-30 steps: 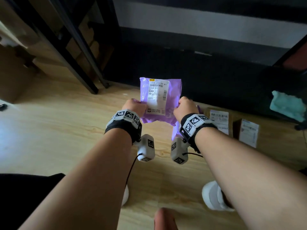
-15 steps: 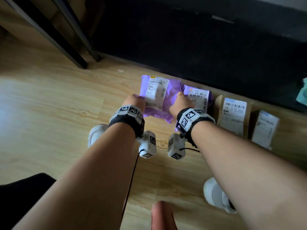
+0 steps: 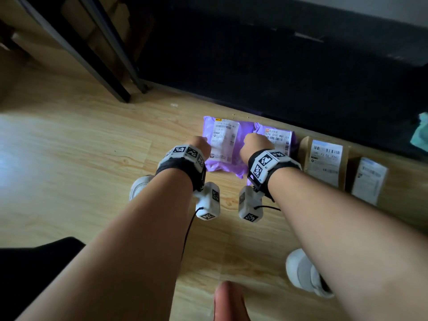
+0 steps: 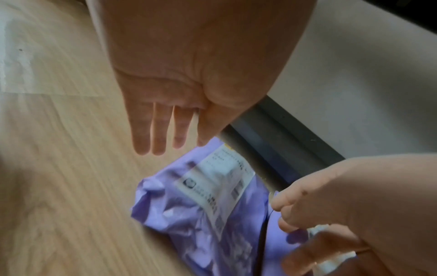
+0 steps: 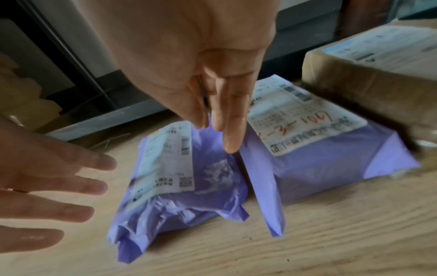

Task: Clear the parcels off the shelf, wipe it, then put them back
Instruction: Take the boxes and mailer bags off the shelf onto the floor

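Observation:
A purple mailer bag (image 3: 228,144) with a white label lies on the wooden floor (image 3: 69,170), beside a second purple parcel (image 3: 278,137). My left hand (image 3: 201,147) hovers at its left edge with straight, spread fingers (image 4: 163,142) and holds nothing. My right hand (image 3: 253,143) is at its right edge, fingers (image 5: 230,138) straight and pointing down into the gap between the two purple parcels, tips at the bag's plastic. In the right wrist view the bag (image 5: 189,179) rests crumpled on the floor, with the left hand (image 5: 71,186) open beside it.
Two brown cardboard parcels (image 3: 324,158) (image 3: 368,179) continue the row to the right. A dark low shelf (image 3: 278,66) runs behind them, with a teal cloth (image 3: 420,133) at its right end. Black rack legs (image 3: 104,72) stand far left. My white shoes (image 3: 139,186) (image 3: 305,274) are on the floor.
The purple bag, held up in both hands a second ago, has come down onto the floor left of the other purple parcel. Both hands have let go and opened.

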`<state>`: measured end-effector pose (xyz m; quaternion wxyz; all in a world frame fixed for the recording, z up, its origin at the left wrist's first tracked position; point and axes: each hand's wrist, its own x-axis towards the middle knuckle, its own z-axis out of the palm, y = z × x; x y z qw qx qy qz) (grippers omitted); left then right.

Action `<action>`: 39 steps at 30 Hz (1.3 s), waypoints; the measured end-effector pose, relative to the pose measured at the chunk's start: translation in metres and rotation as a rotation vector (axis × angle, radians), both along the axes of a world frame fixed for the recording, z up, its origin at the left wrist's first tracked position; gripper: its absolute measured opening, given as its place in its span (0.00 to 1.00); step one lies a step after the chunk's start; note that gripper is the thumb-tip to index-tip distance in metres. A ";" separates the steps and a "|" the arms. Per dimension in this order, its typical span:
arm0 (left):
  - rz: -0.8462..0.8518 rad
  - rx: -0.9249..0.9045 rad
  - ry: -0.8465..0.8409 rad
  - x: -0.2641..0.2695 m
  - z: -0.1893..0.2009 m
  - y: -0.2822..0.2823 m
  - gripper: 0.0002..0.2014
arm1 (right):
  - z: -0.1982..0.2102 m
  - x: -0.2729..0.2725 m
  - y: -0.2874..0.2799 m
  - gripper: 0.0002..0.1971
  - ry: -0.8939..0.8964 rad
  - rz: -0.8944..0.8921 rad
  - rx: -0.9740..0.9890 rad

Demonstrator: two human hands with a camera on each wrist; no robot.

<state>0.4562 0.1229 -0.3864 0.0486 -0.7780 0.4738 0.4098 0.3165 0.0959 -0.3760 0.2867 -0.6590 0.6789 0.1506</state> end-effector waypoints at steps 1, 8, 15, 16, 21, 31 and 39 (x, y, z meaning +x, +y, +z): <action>0.076 -0.045 0.025 0.004 0.004 -0.005 0.19 | 0.006 -0.001 0.000 0.13 -0.012 -0.001 -0.017; -0.121 -0.162 -0.094 -0.001 0.073 0.006 0.20 | 0.061 -0.011 0.005 0.12 -0.071 -0.021 -0.193; -0.006 -0.408 -0.100 0.010 0.154 0.002 0.17 | 0.133 -0.014 0.007 0.07 -0.166 -0.023 -0.352; 0.003 -0.438 -0.090 0.008 0.165 0.000 0.18 | 0.144 -0.015 0.008 0.11 -0.180 -0.031 -0.375; 0.013 -0.617 -0.123 -0.004 0.227 -0.007 0.23 | 0.211 -0.022 0.006 0.16 -0.229 0.003 -0.521; 0.042 -0.879 -0.051 -0.014 0.308 -0.040 0.21 | 0.323 -0.033 -0.025 0.16 -0.347 0.004 -0.828; 0.153 -0.904 0.012 -0.003 0.345 -0.099 0.21 | 0.354 -0.024 -0.073 0.13 -0.371 -0.004 -0.911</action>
